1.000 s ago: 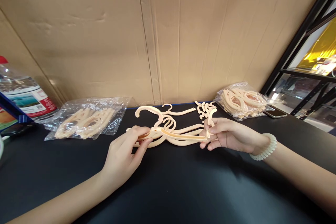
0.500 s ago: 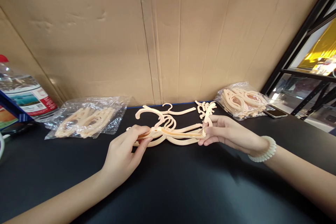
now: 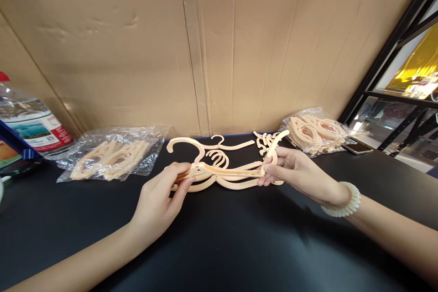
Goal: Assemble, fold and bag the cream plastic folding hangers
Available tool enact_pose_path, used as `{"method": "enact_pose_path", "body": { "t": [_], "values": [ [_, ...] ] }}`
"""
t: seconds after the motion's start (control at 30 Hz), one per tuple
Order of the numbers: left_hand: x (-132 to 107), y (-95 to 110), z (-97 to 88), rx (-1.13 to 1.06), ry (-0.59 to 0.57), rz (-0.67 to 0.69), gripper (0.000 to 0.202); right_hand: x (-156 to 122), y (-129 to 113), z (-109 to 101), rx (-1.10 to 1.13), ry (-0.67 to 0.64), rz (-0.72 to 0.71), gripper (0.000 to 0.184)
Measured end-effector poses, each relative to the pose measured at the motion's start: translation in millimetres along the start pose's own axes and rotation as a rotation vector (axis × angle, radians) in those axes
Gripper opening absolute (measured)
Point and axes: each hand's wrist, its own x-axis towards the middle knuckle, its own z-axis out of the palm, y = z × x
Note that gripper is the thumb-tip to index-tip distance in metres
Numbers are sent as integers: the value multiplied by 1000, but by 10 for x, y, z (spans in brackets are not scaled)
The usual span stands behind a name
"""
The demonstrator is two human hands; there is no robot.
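Observation:
I hold a cream plastic hanger (image 3: 222,172) between both hands, just above the black table (image 3: 219,246). My left hand (image 3: 160,200) pinches its left end, close to the big hook. My right hand (image 3: 294,171) grips its right end, where a short curved arm sticks up and to the right. Under the hanger lie several more loose cream hanger pieces (image 3: 226,182).
A clear bag of cream hangers (image 3: 112,157) lies at the back left, another such bag (image 3: 315,134) at the back right. Small hooks (image 3: 265,139) lie near the cardboard wall (image 3: 205,45). A water bottle (image 3: 30,123) is far left; a phone (image 3: 357,147) and black shelving stand right.
Both hands have lifted the hanger slightly. The hook at its left end and the short arm at its right end stand higher and farther out than before.

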Motion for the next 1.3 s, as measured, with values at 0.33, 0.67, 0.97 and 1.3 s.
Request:
{"method": "enact_pose_path", "body": {
  "t": [0.33, 0.67, 0.97, 1.3],
  "values": [
    [12, 16, 7, -7, -15, -81, 19, 1, 5, 65, -47, 93, -77, 33],
    [-1, 17, 14, -28, -57, -207, 29, -26, 82, 43, -178, 127, -258, 14],
    [178, -7, -222, 102, -57, -224, 29, 45, 15, -376, 128, 86, -230, 10],
    [62, 221, -269, 305, -356, 189, 20, 25, -177, -791, -514, -432, 119, 12]
  ]
}}
